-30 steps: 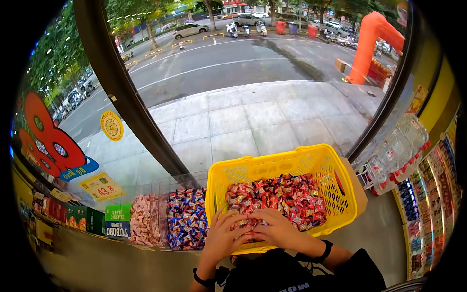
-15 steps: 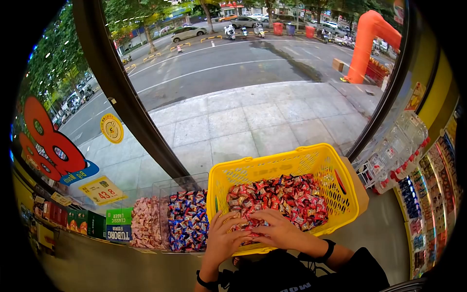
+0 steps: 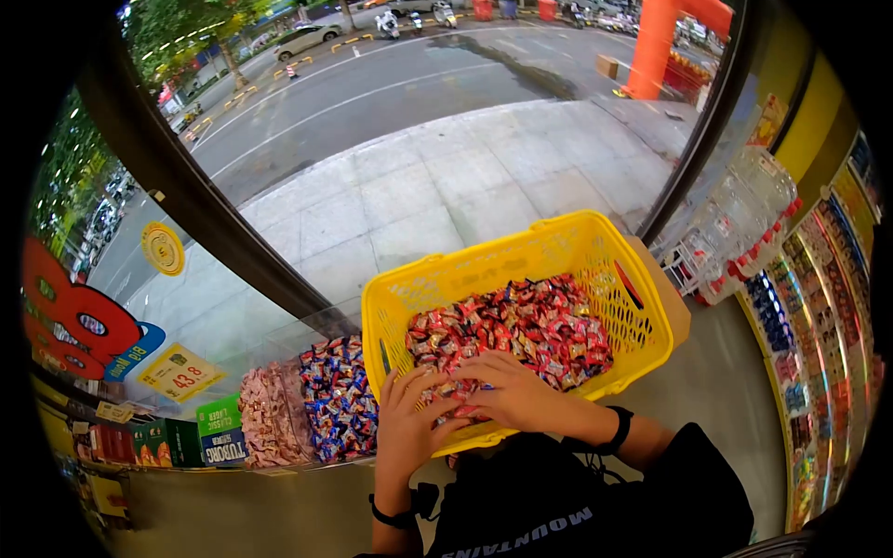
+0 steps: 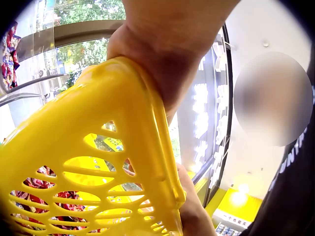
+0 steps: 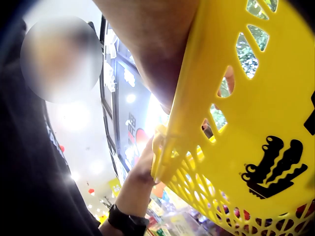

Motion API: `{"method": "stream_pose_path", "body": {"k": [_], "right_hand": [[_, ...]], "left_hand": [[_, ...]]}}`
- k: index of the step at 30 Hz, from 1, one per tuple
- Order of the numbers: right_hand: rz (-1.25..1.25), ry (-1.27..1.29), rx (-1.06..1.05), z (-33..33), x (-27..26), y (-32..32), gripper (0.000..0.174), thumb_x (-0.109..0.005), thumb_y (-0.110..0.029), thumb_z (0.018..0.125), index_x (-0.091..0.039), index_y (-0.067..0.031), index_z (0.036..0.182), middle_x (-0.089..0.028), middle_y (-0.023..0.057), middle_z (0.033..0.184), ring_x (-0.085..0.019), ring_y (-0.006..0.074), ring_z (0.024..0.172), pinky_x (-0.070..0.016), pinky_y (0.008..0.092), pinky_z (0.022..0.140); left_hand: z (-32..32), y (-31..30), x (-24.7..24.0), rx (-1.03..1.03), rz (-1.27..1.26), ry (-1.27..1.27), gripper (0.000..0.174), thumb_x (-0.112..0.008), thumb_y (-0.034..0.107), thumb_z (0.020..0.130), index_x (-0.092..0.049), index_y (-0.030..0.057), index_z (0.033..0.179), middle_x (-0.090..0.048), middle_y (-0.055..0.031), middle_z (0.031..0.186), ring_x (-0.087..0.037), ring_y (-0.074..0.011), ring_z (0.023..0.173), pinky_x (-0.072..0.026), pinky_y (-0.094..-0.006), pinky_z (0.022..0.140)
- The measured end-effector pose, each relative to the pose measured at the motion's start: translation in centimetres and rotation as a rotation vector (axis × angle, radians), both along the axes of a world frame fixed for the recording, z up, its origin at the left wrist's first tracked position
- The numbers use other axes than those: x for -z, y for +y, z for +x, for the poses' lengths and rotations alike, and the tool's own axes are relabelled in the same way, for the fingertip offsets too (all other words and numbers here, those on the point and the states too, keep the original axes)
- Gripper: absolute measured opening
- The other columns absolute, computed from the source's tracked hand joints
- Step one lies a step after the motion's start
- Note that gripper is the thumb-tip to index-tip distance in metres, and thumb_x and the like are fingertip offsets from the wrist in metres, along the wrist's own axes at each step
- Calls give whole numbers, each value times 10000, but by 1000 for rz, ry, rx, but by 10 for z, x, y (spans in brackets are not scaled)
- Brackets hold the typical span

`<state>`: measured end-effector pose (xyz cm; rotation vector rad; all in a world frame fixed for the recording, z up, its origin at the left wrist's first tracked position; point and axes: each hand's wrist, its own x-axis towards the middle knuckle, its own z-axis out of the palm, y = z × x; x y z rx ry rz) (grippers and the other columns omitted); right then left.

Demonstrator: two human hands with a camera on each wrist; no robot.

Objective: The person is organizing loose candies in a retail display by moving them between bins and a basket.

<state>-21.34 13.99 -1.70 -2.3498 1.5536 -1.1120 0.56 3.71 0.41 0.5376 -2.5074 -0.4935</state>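
Observation:
A yellow plastic basket [image 3: 484, 268] with pierced walls holds a bed of red-wrapped candies [image 3: 530, 325]. Over its near rim reaches my left hand [image 3: 409, 409], fingers spread and relaxed above the candies, its wrist close against the rim in the left wrist view. My right hand [image 3: 510, 391] comes over the same rim from the right, its fingers loosely bent and pointing left. The two hands meet near the fingertips, and neither grips anything visible. From below, the basket wall [image 5: 236, 113] hides most of the right hand in the right wrist view.
Left of the basket stand bins of blue-wrapped candies [image 3: 337, 405] and pink-wrapped candies [image 3: 268, 414], then a Tuborg box [image 3: 221, 432]. A price sign [image 3: 183, 372] hangs by the window. Clear plastic containers [image 3: 758, 200] and stocked shelves [image 3: 819, 335] line the right.
The head view has tilted down, so the basket and street sit higher and farther left in it. Both hands keep nearly the same pose at the basket's near rim.

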Motion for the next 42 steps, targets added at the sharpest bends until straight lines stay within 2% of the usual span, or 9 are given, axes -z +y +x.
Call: {"method": "stream_pose_path", "body": {"k": [6,7,10,15,18,22,34,37,42], "right_hand": [[8,-54,26,4,4,0,183,-858,-203,871,-774,-65,959,-628,122,1390,-581,360,1337,-455,526,1125],[13,-37,26,4,3,1,179,-853,-193,866,-761,-58,941,-617,124,1387,-577,358,1321,-458,522,1115],[-7,-47,14,4,3,1,181,-853,-184,849,-748,-53,918,-612,134,1378,-573,359,1313,-457,522,1111],[-53,-21,41,5,1,0,309,-847,-250,843,-750,-79,1081,-596,149,1405,-539,346,1377,-380,560,1174],[-28,-17,66,7,-7,4,295,-849,-211,831,-754,-113,1092,-607,138,1406,-549,345,1400,-373,577,1223],[-106,-86,18,6,-13,4,284,-851,-234,805,-761,-81,1026,-617,129,1348,-556,320,1360,-377,544,1182],[-129,-85,45,5,2,-2,244,-850,-202,771,-756,-56,943,-629,136,1371,-548,346,1368,-392,532,1185],[-97,-48,54,3,2,0,146,-833,-170,840,-746,-71,901,-629,121,1458,-565,339,1388,-424,548,1191],[-175,-134,79,1,2,-2,145,-842,-131,825,-734,-67,896,-649,120,1412,-581,345,1371,-434,557,1180]], "left_hand": [[1,0,4,4,-42,40,359,-953,277,743,-817,185,1062,-715,-1,1320,-607,-308,1343,-383,-589,1219],[0,1,2,5,-3,62,360,-961,183,696,-821,144,1026,-724,-35,1316,-601,-344,1346,-375,-601,1227],[1,1,1,7,-5,45,363,-959,177,696,-820,144,1030,-721,-41,1316,-600,-352,1347,-373,-602,1230],[-1,3,-1,-3,-15,35,353,-960,141,686,-818,136,1009,-720,-57,1320,-585,-372,1362,-373,-600,1231],[-1,4,1,-24,-62,28,338,-957,134,678,-820,128,987,-720,-57,1323,-577,-372,1372,-375,-601,1227],[-3,6,-3,-41,-109,-22,301,-942,156,691,-808,114,958,-717,-64,1308,-573,-380,1366,-374,-613,1225],[-5,4,-2,-17,-99,-5,319,-929,138,700,-821,107,999,-711,-77,1302,-576,-384,1366,-372,-608,1229],[-2,2,0,-20,-63,11,318,-926,135,709,-820,101,1007,-708,-91,1312,-572,-391,1372,-374,-598,1227],[-1,1,1,-45,-15,17,328,-927,108,706,-813,77,1012,-706,-106,1327,-563,-399,1389,-381,-582,1223]]}}
